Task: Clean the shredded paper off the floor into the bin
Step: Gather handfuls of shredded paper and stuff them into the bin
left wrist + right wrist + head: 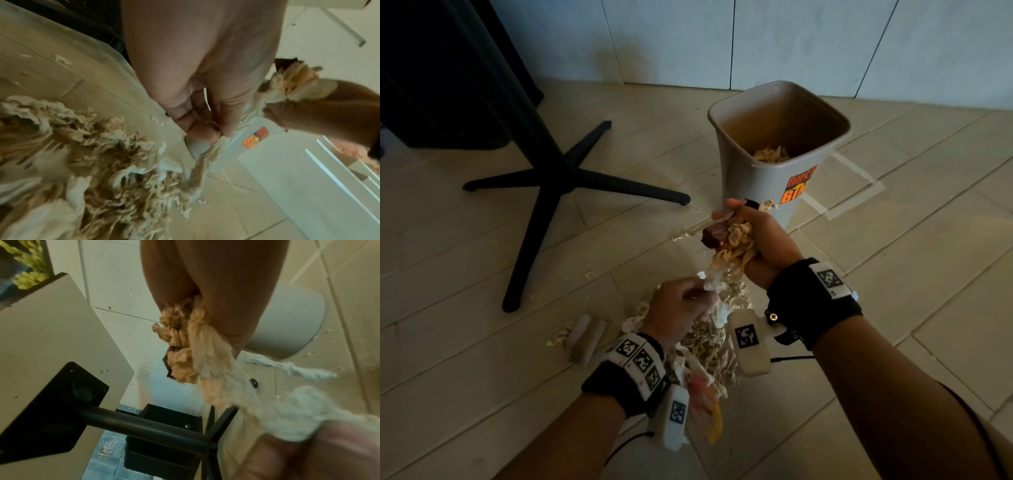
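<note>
A pile of beige shredded paper [709, 346] lies on the tiled floor in front of me, also filling the lower left of the left wrist view [98, 165]. My right hand [753, 240] is raised near the bin's front and grips a wad of shreds [736, 243] together with a brown wrapper [714, 236]; the right wrist view shows the wad [180, 340] bulging from the fist. My left hand [688, 305] pinches strands [207, 146] that trail up to the right hand. The grey bin [777, 144] stands behind, with some shreds [770, 154] inside.
A black cross-shaped table base [558, 178] stands on the floor to the left, its post [144, 428] passing close by. A pale folded piece [585, 339] lies left of the pile. Small scraps [681, 236] dot the tiles. A tiled wall [756, 44] rises behind the bin.
</note>
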A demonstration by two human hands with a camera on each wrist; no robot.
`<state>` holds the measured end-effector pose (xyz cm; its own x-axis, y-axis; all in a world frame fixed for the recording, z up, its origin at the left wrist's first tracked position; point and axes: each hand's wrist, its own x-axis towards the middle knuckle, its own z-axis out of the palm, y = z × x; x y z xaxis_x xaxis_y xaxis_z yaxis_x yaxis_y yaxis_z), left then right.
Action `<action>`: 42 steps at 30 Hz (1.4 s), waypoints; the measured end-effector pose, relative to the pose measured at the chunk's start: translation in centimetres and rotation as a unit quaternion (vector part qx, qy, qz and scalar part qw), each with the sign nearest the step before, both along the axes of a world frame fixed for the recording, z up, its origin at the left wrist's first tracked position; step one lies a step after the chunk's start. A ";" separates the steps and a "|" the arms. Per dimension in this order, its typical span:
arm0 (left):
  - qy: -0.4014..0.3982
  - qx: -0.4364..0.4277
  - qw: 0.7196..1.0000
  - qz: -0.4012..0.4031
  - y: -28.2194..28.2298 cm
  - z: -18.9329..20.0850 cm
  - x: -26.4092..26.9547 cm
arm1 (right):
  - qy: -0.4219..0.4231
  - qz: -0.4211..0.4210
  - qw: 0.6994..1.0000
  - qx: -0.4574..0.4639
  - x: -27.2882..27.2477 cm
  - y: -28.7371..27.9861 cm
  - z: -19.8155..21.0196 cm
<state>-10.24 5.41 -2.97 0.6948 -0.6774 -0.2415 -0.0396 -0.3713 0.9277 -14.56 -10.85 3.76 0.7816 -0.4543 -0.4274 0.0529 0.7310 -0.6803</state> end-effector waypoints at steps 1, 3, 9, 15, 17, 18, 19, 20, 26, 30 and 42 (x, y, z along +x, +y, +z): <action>0.021 -0.019 0.999 0.019 0.1 0.4 0.1 | 0.000 -0.008 1.000 0.000 -0.1 -0.1 -0.1; 0.052 -0.062 0.995 0.057 0.2 1.5 0.6 | 0.000 -0.026 1.000 -0.003 -0.2 -0.1 -0.7; 0.014 -0.128 0.987 0.098 -0.7 5.3 1.4 | 0.006 -0.036 0.999 -0.025 -0.3 1.1 -1.9; -0.067 -0.088 0.989 0.102 -2.2 6.2 1.6 | -0.031 0.051 0.998 -0.019 -0.5 2.8 -1.0; -0.084 -0.072 0.988 0.106 -2.5 6.1 1.7 | -0.052 0.085 0.994 -0.044 -0.7 2.9 -0.8; -0.097 -0.063 0.988 0.104 -2.6 6.0 1.7 | -0.048 0.088 0.994 -0.052 -0.8 2.8 -1.0; -0.117 -0.051 0.987 0.098 -2.6 6.0 1.7 | -0.040 0.080 0.994 -0.057 -1.0 2.6 -1.1; -0.144 -0.035 0.985 0.090 -2.7 6.0 1.6 | -0.033 0.072 0.995 -0.062 -1.1 2.5 -1.1; -0.197 -0.033 0.977 0.074 -3.1 5.9 1.7 | 0.029 0.019 0.992 -0.118 -0.3 1.4 0.0; -0.188 -0.067 0.979 0.048 -3.5 6.5 2.2 | 0.072 0.014 0.978 -0.197 0.2 0.1 3.5; -0.166 0.029 0.985 0.034 -2.1 2.3 4.7 | 0.027 -0.162 0.919 -0.359 7.3 -10.6 11.3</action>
<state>-5.51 3.28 -0.67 0.7851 -0.6186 -0.0303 -0.3111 -0.4362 0.8444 -7.23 -21.42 15.05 0.5420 -0.8395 0.0384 0.1404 0.0454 -0.9891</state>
